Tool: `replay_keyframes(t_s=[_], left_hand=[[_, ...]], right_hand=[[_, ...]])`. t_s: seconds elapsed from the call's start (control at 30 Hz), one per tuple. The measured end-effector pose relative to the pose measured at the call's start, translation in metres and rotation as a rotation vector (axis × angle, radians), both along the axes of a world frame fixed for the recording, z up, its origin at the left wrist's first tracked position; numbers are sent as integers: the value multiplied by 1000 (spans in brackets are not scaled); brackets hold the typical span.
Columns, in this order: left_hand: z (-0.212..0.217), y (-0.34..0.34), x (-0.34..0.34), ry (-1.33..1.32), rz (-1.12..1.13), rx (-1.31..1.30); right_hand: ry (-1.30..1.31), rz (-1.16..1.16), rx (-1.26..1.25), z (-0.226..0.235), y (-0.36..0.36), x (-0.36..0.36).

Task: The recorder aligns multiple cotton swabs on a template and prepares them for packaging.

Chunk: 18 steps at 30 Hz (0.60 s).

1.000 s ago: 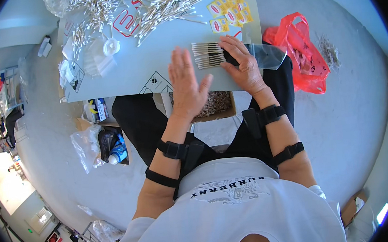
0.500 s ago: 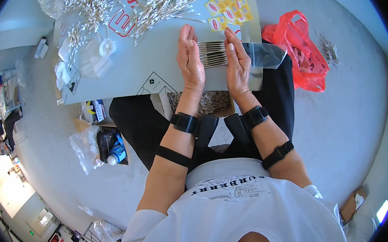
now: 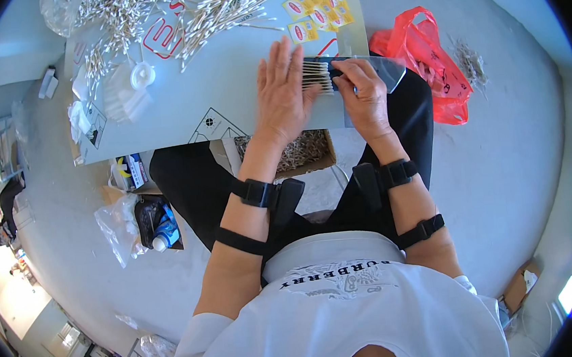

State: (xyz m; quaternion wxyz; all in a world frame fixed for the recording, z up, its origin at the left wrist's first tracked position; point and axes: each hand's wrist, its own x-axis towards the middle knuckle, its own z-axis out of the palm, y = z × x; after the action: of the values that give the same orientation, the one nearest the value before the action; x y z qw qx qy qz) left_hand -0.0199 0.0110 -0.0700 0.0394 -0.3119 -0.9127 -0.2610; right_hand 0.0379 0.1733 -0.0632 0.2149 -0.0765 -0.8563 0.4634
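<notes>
A row of cotton swabs point(image 3: 315, 74) lies side by side near the right end of the grey board point(image 3: 178, 106). My left hand point(image 3: 282, 100) lies flat over the left ends of the row, fingers stretched out and thumb apart. At the right ends of the swabs, my right hand point(image 3: 364, 97) has its fingers bent and pinched at the edge of a clear plastic bag point(image 3: 389, 71). The bag sticks out past the board's right side. What lies under my left palm is hidden.
Loose cotton swabs point(image 3: 218, 21) heap at the board's far side, beside yellow printed packets point(image 3: 319, 14). A white round container point(image 3: 142, 75) and clear bags point(image 3: 123, 101) lie left. A red plastic bag point(image 3: 424, 51) is on the right. Below sits a box of swabs point(image 3: 304, 151).
My left hand has turned from upright at the swabs' side to flat over their ends. My right hand has gone from flat against the other ends to pinching the bag's edge.
</notes>
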Motion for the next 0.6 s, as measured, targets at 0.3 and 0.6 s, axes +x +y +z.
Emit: replay_keyframes(t_s=[0.3, 0.6], left_hand=[[4, -1, 23, -76, -38, -205], [2, 0, 24, -57, -50, -188]], right_hand=[[5, 45, 196, -4, -10, 3], [-258, 88, 207, 2, 5, -22]])
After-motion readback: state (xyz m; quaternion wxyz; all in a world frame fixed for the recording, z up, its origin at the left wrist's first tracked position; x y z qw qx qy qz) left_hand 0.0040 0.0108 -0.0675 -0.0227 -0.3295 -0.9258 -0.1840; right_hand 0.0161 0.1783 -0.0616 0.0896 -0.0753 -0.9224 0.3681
